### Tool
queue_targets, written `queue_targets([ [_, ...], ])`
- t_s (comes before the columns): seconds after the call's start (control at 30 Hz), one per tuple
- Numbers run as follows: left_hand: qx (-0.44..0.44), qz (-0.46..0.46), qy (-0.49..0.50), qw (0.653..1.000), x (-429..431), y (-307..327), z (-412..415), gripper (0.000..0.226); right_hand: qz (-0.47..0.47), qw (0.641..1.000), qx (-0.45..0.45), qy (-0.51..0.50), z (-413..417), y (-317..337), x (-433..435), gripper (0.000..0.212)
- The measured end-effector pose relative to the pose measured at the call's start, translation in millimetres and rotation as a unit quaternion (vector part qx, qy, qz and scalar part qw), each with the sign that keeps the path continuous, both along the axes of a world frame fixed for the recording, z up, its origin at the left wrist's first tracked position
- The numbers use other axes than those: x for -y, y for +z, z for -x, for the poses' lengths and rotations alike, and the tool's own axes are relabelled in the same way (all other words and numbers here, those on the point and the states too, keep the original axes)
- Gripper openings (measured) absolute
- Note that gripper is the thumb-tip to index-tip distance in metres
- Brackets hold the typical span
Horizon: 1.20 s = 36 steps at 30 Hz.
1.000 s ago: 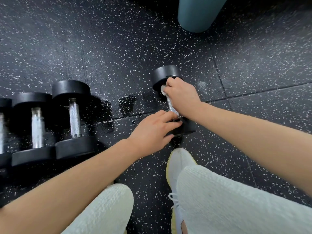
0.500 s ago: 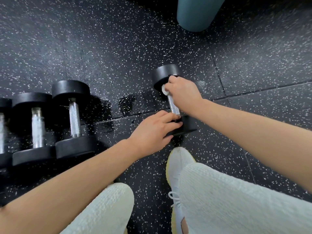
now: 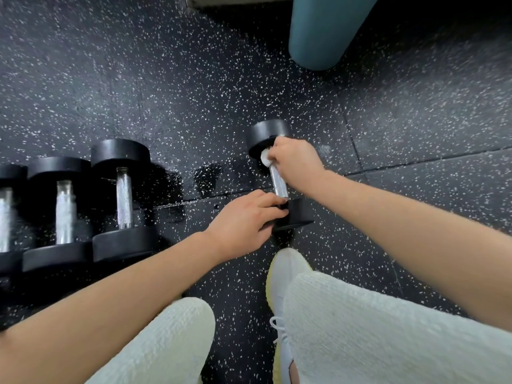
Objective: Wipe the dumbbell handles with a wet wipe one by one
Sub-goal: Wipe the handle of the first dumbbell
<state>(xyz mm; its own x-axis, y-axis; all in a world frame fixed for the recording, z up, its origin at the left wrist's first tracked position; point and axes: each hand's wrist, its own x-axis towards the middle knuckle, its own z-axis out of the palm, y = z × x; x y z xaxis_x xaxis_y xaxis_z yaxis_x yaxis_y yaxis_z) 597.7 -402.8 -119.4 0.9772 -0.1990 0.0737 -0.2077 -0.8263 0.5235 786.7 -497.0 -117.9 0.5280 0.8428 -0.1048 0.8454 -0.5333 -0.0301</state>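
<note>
A small black dumbbell (image 3: 297,213) with a silver knurled handle (image 3: 278,182) lies on the speckled floor in the middle of the view. My right hand (image 3: 296,159) grips the far end of that handle through a white wet wipe (image 3: 265,158), close to the far weight (image 3: 267,133). My left hand (image 3: 246,220) rests on the near weight, fingers curled over its top edge. The stretch of handle between my hands is bare.
Three larger black dumbbells (image 3: 123,199) lie side by side at the left. A dark wet patch (image 3: 206,177) marks the floor between them and my hands. A teal roll (image 3: 324,31) stands at the top. My knees and a white shoe (image 3: 286,273) fill the bottom.
My right hand has slid with the wipe along the handle toward the far weight, baring more of the silver bar. My left hand has stayed on the near weight.
</note>
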Motion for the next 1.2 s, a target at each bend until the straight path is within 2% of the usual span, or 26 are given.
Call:
queue_targets([
  [0.1, -0.030, -0.028, -0.013, 0.999, -5.3, 7.5, 3.7, 0.040, 0.010, 1.000, 0.013, 0.000, 3.6, 1.5, -1.9, 0.018],
  [0.27, -0.131, -0.078, -0.033, 0.988, -2.0, 27.2, 4.0, 0.055, 0.111, 0.993, -0.045, -0.004, 15.0, 32.7, -11.5, 0.028],
  [0.4, -0.221, -0.132, -0.058, 0.965, 2.6, 52.9, 1.7, 0.072, 0.238, 0.968, -0.063, 0.036, 41.0, 61.4, -7.1, 0.021],
  [0.5, -0.287, -0.173, -0.086, 0.938, 8.3, 80.4, -1.4, 0.077, 0.277, 0.955, -0.067, 0.077, 48.5, 89.8, 3.1, 0.016],
  [0.57, -0.291, -0.187, -0.085, 0.935, 8.9, 104.7, -4.6, 0.078, 0.255, 0.960, -0.031, 0.111, 47.4, 115.3, 10.1, 0.015],
  [0.73, -0.225, -0.228, -0.066, 0.945, 3.8, 205.3, -15.5, 0.077, 0.178, 0.973, 0.041, 0.145, 39.1, 215.9, 26.3, 0.017],
  [0.83, -0.177, -0.251, -0.086, 0.948, 4.2, 273.4, -19.7, 0.061, 0.138, 0.974, 0.060, 0.172, 35.4, 269.4, 33.2, 0.010],
  [0.9, -0.166, -0.291, -0.092, 0.938, 6.9, 320.7, -20.7, 0.052, 0.125, 0.974, 0.071, 0.176, 39.6, 301.3, 40.8, 0.012],
  [1.0, -0.152, -0.381, -0.087, 0.908, 15.8, 378.5, -16.7, 0.051, 0.095, 0.985, 0.061, 0.129, 61.6, 334.9, 52.5, 0.012],
  [1.1, -0.164, -0.399, -0.059, 0.900, 34.9, 387.6, -4.8, 0.044, 0.064, 0.995, 0.030, 0.077, 87.5, 341.9, 65.0, 0.006],
  [1.2, -0.200, -0.356, -0.013, 0.913, 51.4, 358.1, 10.9, 0.037, 0.038, 0.997, 0.020, 0.062, 103.2, 329.8, 82.9, 0.016],
])
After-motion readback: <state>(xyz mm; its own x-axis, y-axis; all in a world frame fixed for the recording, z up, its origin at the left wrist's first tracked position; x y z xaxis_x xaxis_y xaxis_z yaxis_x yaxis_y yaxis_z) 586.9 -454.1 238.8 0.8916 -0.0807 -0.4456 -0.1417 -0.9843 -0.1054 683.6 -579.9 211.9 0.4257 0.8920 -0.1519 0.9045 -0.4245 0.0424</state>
